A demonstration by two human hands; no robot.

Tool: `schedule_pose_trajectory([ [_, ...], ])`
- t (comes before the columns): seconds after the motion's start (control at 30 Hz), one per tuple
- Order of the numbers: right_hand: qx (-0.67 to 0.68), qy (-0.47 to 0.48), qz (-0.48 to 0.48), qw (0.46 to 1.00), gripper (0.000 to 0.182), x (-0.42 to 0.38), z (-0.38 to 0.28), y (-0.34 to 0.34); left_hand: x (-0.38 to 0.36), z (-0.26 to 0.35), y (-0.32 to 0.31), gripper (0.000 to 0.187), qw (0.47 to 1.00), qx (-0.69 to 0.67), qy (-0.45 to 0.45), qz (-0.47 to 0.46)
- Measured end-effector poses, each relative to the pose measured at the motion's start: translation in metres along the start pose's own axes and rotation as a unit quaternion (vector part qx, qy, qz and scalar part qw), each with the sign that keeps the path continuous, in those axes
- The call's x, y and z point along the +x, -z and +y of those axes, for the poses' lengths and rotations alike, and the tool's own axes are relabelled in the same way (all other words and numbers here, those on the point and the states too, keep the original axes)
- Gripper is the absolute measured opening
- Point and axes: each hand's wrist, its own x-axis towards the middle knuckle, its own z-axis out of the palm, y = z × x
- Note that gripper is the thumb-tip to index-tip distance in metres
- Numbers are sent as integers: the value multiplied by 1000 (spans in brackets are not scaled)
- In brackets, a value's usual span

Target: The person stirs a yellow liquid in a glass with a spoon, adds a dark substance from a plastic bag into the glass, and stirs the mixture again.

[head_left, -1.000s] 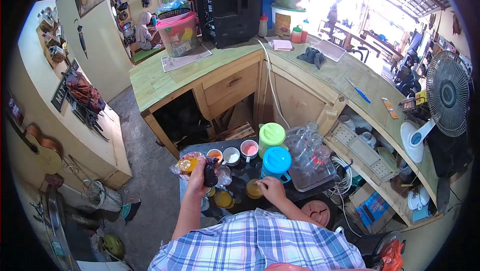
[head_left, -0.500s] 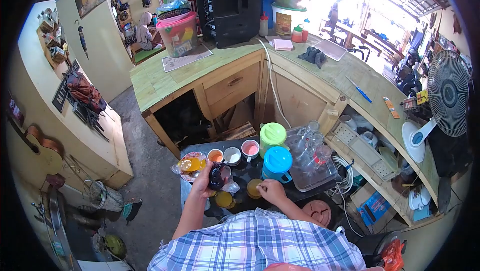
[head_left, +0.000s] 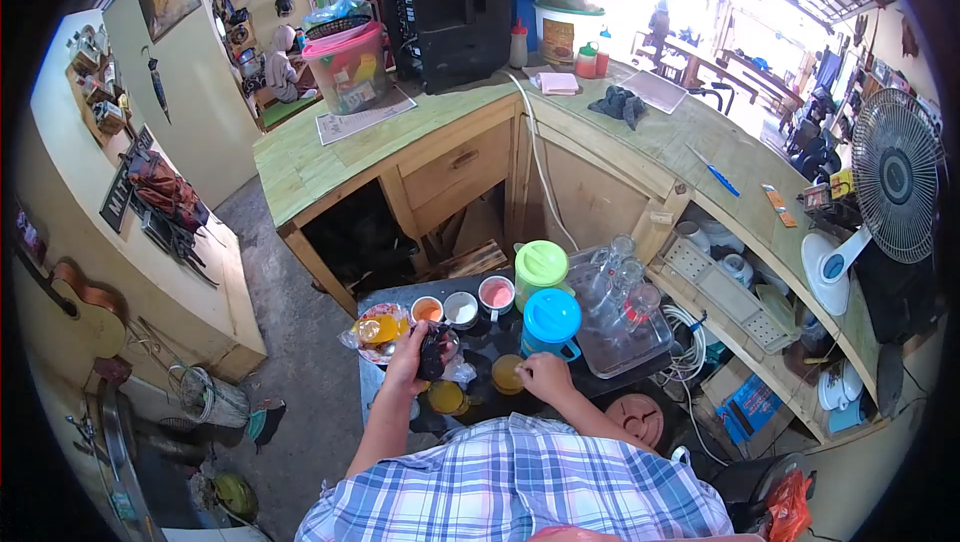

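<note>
My left hand (head_left: 405, 362) is closed around a clear plastic bag with dark contents (head_left: 438, 350), held above the low dark table. My right hand (head_left: 547, 379) has its fingers curled together at the right rim of a glass of yellow drink (head_left: 507, 374); whatever they pinch is hidden. A second glass of yellow drink (head_left: 447, 397) stands below the bag. Behind my hands are a cup with orange contents (head_left: 427, 309), a cup with white contents (head_left: 461, 310) and a cup with pink contents (head_left: 496, 293). A bag of orange liquid (head_left: 381, 328) lies on a plate at the left.
A green-lidded pitcher (head_left: 541, 262) and a blue pitcher (head_left: 552, 322) stand beyond my right hand. Upturned glasses (head_left: 618, 277) sit in a clear tray (head_left: 630, 357) on the right. A wooden counter (head_left: 440, 107) wraps around the table, carrying a black speaker (head_left: 455, 22) and a fan (head_left: 893, 182).
The view has shifted slightly, moving the background a little. My left hand still holds the bag, and my right hand stays at the same glass with a small turn of the fingers.
</note>
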Motion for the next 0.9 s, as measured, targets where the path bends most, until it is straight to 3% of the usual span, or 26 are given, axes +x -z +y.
schedule_pose_trajectory([
  [0.03, -19, -27, -62, 997, 19, 0, 1, -1, -2, 1, -3, 32, 1000, 9, -5, -1],
  [0.07, -19, -27, -61, 998, 19, 0, 1, -2, -4, 2, -5, 30, 1000, 18, -10, -1],
  [0.13, 61, -20, 7, 998, 18, 1, -5, 0, -7, 4, -10, 30, 999, 32, -10, 8],
  [0.27, 14, 22, 32, 999, 19, 2, 1, 4, -4, 1, -8, 28, 997, 81, -16, 7],
  [0.33, -12, -34, -107, 994, 18, 0, 5, 4, -7, 3, -12, 29, 994, 108, -11, 17],
  [0.4, 35, -23, -82, 996, 16, 2, 4, 11, -8, 6, -15, 30, 991, 133, -8, 28],
  [0.53, 152, -35, -14, 988, 15, 8, -20, 51, -8, 7, -13, 33, 999, 46, -1, -18],
  [0.63, 169, -26, 22, 985, 15, 5, -16, 64, -8, 9, -15, 40, 998, 63, -15, -20],
  [0.7, 144, -13, 4, 989, 13, -4, -4, 58, -9, 12, -20, 43, 996, 87, -20, -6],
  [0.77, 213, -84, -9, 973, 12, -11, 2, 52, -12, 14, -25, 44, 992, 124, -27, 4],
  [0.9, 233, -108, -2, 967, 11, -14, -5, 56, -15, 14, -30, 42, 991, 128, -42, 2],
])
